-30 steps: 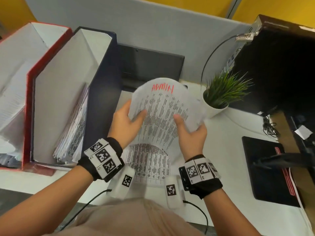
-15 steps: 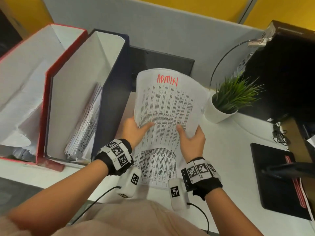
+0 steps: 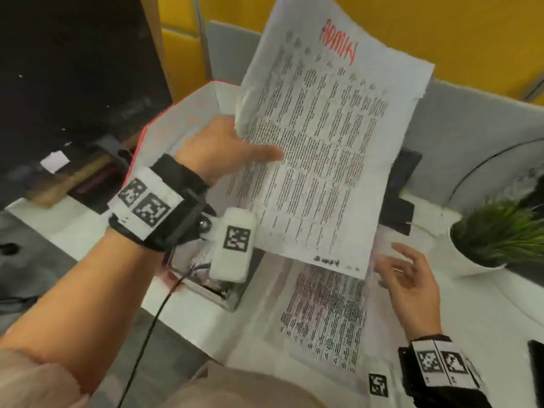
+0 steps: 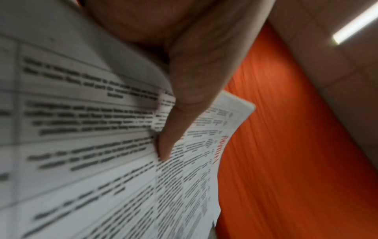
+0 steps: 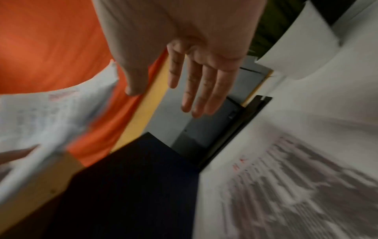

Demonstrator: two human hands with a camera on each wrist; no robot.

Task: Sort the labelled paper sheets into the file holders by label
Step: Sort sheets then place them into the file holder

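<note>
My left hand pinches a printed sheet marked ADMIN in red by its left edge and holds it up in the air above the file holders. The left wrist view shows my thumb pressed on the sheet's printed face. The red file holder shows behind my left hand, and most of it is hidden by hand and sheet. My right hand hovers with relaxed fingers and holds nothing, just right of the paper stack on the desk. In the right wrist view its fingers are spread and straight.
A potted green plant stands at the right on the white desk. A dark flat device lies behind the held sheet. Grey partition and yellow wall lie at the back. A dark panel fills the upper left.
My right hand has let go of the ADMIN sheet and dropped toward the stack. My left hand has lifted the sheet up and to the left, over the holders. The head view has swung left.
</note>
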